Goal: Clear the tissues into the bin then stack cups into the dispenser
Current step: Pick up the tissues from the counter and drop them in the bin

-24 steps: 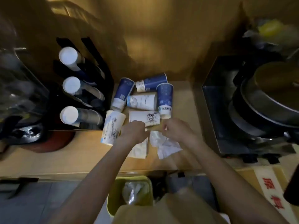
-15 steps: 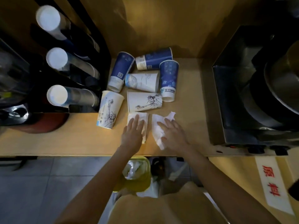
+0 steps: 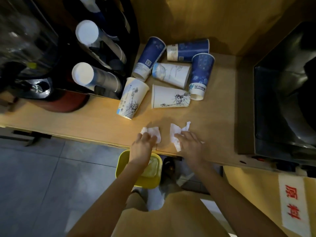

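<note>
Two white tissues lie near the front edge of the wooden counter (image 3: 85,124). My left hand (image 3: 143,147) rests on the left tissue (image 3: 153,132), fingers curling over it. My right hand (image 3: 189,144) presses on the right tissue (image 3: 176,134), fingers spread. A yellow bin (image 3: 123,165) with a plastic liner stands on the floor under the counter edge, below my left wrist. Several paper cups lie on their sides behind the tissues: blue ones (image 3: 201,72) and white ones with drawings (image 3: 169,96). A black cup dispenser (image 3: 106,53) holding stacked cups stands at the left.
A dark metal appliance (image 3: 282,100) fills the right side of the counter. A reddish round base (image 3: 66,103) sits beneath the dispenser. A label with red characters (image 3: 292,202) is on a lower surface at the right. Grey tiled floor (image 3: 42,185) lies to the left.
Both hands have dragged the tissues toward the counter's front edge, away from the cups. The left tissue is now crumpled under my left hand. The camera has tilted further down.
</note>
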The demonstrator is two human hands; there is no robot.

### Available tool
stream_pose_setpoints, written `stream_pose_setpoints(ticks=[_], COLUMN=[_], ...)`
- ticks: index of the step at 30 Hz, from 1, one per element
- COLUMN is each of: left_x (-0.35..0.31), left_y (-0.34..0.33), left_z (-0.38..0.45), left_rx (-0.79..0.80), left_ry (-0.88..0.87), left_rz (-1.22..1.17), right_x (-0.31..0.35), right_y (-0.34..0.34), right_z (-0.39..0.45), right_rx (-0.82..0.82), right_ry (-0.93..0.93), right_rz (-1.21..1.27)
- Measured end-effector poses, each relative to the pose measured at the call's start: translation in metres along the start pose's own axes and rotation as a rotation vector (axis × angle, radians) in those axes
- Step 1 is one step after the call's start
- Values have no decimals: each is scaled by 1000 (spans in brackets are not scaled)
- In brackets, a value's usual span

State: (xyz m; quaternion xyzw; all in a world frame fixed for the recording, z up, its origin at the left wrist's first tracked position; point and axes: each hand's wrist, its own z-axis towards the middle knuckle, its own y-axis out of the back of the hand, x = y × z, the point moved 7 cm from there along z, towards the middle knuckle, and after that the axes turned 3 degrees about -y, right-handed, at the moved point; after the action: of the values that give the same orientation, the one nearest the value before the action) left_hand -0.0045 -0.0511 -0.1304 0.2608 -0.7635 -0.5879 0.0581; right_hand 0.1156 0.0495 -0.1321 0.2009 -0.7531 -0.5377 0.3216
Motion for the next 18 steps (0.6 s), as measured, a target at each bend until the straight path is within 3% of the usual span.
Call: stream_pose_setpoints(ticks=[4, 8, 13, 18], left_x=[17, 49, 86, 114], left_y=[-2, -24, -64, -102], left_z=[-31, -67, -103, -114], left_rx=[-24, 44, 117, 158], left_ry=[59, 225, 266, 219], left_rz=[-209, -498, -489, -466], right_x=[21, 58, 89, 81], right_y=[-5, -16, -51, -106], right_z=[-20, -45, -66, -81], right_rx=[-14, 8, 31, 72], right_ry=[-16, -7, -49, -248], right_rz=[-10, 171, 416, 614])
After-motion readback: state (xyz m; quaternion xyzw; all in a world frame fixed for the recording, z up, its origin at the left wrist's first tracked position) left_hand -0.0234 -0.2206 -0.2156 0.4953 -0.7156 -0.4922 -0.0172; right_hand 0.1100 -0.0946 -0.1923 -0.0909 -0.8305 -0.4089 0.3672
